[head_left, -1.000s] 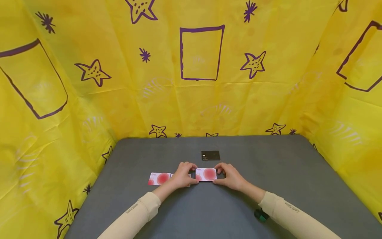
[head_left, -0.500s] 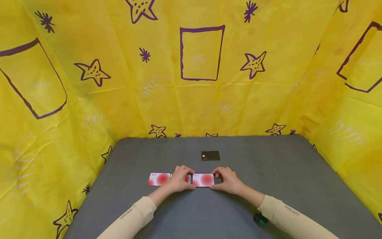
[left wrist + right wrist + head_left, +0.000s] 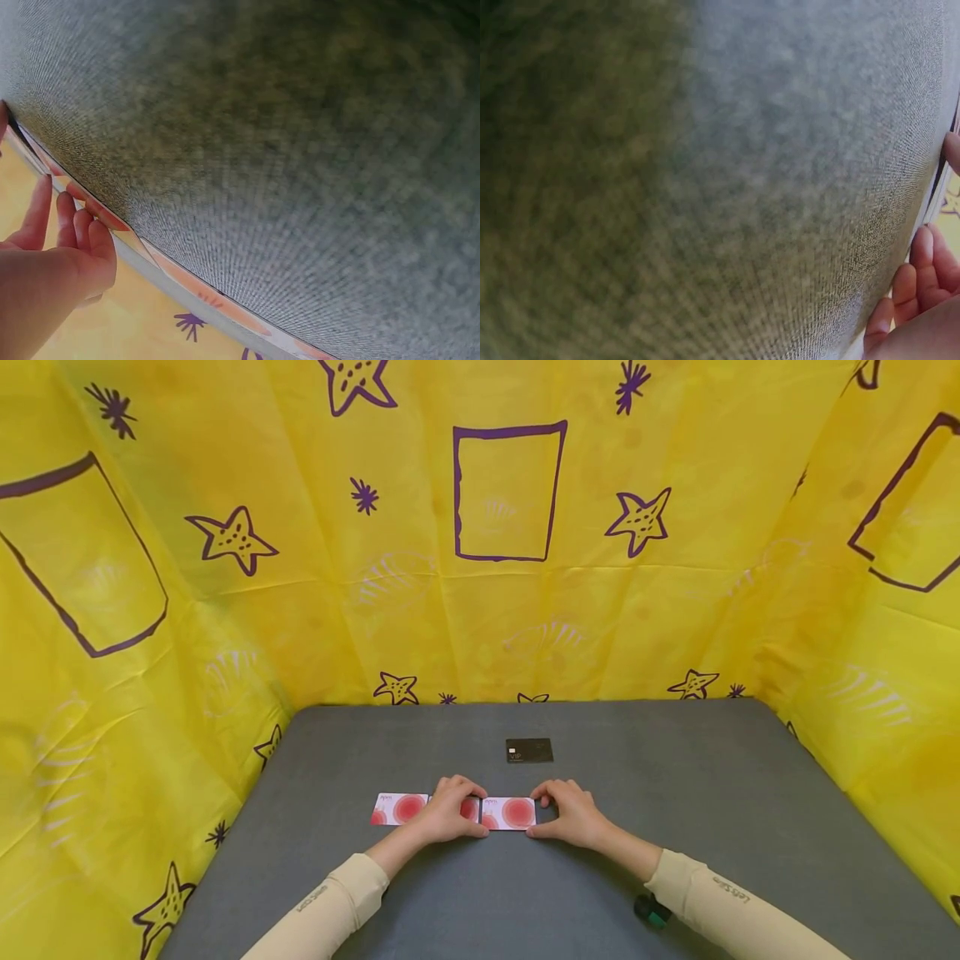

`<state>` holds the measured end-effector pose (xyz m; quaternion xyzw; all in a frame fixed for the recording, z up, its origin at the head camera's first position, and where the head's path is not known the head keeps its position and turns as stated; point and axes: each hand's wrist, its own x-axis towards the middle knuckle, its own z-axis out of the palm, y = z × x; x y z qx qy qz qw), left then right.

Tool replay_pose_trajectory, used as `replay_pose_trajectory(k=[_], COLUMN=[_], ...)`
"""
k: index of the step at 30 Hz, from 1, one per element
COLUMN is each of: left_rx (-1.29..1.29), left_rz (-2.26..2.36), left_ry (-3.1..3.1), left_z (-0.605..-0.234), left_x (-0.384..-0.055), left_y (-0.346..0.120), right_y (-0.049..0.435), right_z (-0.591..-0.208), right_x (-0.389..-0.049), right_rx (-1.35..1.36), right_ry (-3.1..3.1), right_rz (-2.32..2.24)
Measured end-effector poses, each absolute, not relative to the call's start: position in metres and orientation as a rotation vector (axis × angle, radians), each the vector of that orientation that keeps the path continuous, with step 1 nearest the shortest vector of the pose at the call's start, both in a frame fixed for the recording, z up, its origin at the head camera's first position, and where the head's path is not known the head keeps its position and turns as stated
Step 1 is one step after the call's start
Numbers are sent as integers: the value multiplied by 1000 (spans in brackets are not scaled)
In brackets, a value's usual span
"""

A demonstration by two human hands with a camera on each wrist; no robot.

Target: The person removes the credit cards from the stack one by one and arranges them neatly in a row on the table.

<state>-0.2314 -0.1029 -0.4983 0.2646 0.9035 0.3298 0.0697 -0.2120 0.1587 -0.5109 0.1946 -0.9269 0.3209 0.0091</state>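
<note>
A white card with red circles (image 3: 508, 814) lies on the grey table between my two hands. My left hand (image 3: 444, 812) holds its left side, thumb at the near corner and a finger at the far one. My right hand (image 3: 572, 814) does likewise at the right side. A matching middle card (image 3: 470, 810) is partly covered by the left hand, and a third matching card (image 3: 401, 808) lies to its left. These form a row, seen at a shallow angle in the left wrist view. In the right wrist view, my right hand's fingertips touch the table near a thin edge.
A black card marked VIP (image 3: 529, 751) lies farther back on the grey table (image 3: 675, 760). Yellow patterned cloth (image 3: 510, 635) rises behind the table and at both sides. A small black and green object (image 3: 652, 912) shows beside the right sleeve.
Both hands have brought the held card toward me and slightly left, down to the end of the row beside the middle card. In the last half second it shifted only slightly left.
</note>
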Motion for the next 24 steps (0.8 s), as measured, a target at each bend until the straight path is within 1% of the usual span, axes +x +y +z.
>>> replay_pose_trajectory(k=[24], left_rx=[794], left_rz=[1012], left_ry=[2690], left_z=[-497], left_x=[-232], left_y=[-105], right_y=[158], right_z=[-508], right_x=[-211], right_rx=[611], right_ry=[-2893], right_rz=[1007])
